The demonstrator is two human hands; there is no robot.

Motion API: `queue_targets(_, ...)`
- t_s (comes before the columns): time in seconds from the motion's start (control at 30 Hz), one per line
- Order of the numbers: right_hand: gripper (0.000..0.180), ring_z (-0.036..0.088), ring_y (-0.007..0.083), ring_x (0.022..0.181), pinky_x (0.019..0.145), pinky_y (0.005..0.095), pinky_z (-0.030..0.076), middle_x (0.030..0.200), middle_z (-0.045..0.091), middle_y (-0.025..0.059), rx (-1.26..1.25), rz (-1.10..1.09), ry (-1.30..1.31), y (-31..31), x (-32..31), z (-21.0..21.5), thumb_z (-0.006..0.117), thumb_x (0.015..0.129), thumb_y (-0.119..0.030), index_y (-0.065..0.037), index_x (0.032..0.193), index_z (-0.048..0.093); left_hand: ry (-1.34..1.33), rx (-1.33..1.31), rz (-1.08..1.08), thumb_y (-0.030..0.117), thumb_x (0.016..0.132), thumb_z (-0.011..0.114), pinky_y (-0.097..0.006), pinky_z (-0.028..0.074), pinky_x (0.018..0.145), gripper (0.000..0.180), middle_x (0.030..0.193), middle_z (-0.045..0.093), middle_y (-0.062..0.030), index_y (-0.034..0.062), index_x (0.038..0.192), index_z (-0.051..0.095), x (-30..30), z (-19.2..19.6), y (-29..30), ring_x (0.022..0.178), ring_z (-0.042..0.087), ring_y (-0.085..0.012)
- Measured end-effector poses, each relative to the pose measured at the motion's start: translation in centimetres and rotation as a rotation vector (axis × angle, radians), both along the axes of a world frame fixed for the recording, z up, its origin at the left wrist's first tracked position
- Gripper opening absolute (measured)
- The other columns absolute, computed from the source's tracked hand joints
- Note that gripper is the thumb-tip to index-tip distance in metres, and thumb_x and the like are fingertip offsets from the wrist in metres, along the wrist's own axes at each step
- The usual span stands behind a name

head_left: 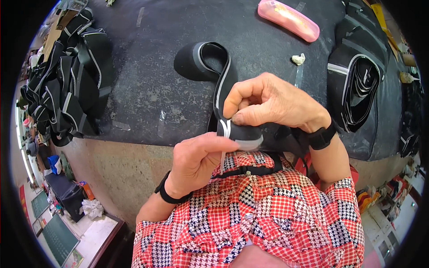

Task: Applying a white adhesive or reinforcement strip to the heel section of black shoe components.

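Note:
A black fabric strip (228, 80) with pale grey edging curls up from the near edge of the black table. My right hand (279, 102) pinches the strip between thumb and forefinger, right by a short white band (225, 129) on it. Just below and to the left, my left hand (194, 158) is closed on the strip's lower part, its forefinger lying along a translucent grey edge (250, 143). A thin pale tail hangs under the left fingers. Both hands work close together in front of my checked shirt, and the fingertips partly hide the strip.
At the left of the table (138, 89) lies a tangled heap of similar edged strips (73, 80). A rolled black strip (357, 89) stands at the right. Toward the back are a pink case (289, 20) and a crumpled white scrap (298, 59).

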State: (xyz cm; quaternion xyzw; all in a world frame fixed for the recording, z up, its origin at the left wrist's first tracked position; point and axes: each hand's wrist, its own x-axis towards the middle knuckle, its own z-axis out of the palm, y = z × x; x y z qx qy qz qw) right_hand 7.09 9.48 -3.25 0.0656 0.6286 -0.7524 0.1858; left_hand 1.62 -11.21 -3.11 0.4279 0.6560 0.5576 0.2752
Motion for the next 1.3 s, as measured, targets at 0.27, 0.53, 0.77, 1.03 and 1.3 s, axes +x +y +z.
queue_targets(0.27,0.002,0.044,0.0032,0.053,0.049,0.0184,0.036,0.061,0.053,-0.0035,0.111,0.017,0.089,1.0,1.5,-0.8,0.058,0.070,-0.001,-0.001,0.070,0.056,0.039,-0.067,-0.051,0.002,0.081,0.056,-0.025,0.043,0.050,0.009,0.062,0.056,-0.0056,0.0046,0.088,0.062,0.8,-0.5,0.5,0.054,0.056,-0.0149)
queue_targets(0.53,0.010,0.055,0.0249,0.055,0.049,0.0300,0.045,0.060,0.051,0.0087,0.525,-0.231,0.705,-0.5,2.0,2.1,0.058,0.061,0.001,-0.004,0.067,0.053,-0.399,0.172,0.114,-0.008,0.085,0.047,-0.016,0.042,0.057,0.026,0.085,0.058,-0.0038,0.0002,0.110,0.044,2.1,-1.0,2.4,0.070,0.053,-0.0041)
queue_targets(0.77,0.015,0.050,0.0067,0.058,0.047,0.0186,0.041,0.077,0.055,0.0032,0.546,-0.339,0.736,-0.2,2.4,1.4,0.062,0.063,0.009,-0.002,0.071,0.057,-0.273,-0.057,0.111,-0.008,0.084,0.046,-0.016,0.042,0.061,0.026,0.081,0.057,-0.0017,-0.0006,0.108,0.051,2.0,-0.9,3.6,0.070,0.052,-0.0029)
queue_targets(1.03,0.013,0.053,0.0071,0.061,0.048,0.0177,0.043,0.079,0.057,0.0041,0.582,-0.401,0.635,1.6,3.6,0.1,0.060,0.064,0.008,-0.002,0.071,0.055,-0.486,-0.074,0.056,0.000,0.087,0.050,-0.014,0.042,0.065,0.021,0.084,0.058,0.0008,0.0014,0.107,0.056,2.0,-0.5,4.2,0.076,0.053,-0.0021)
queue_targets(1.3,0.011,0.054,0.0057,0.061,0.050,0.0178,0.045,0.081,0.057,0.0045,0.527,-0.491,0.648,1.6,3.3,-0.6,0.057,0.067,0.008,-0.002,0.072,0.055,-0.699,-0.089,0.075,0.016,0.093,0.043,-0.018,0.043,0.068,0.024,0.085,0.060,-0.0007,-0.0010,0.097,0.060,1.8,0.2,5.1,0.076,0.054,-0.0044)
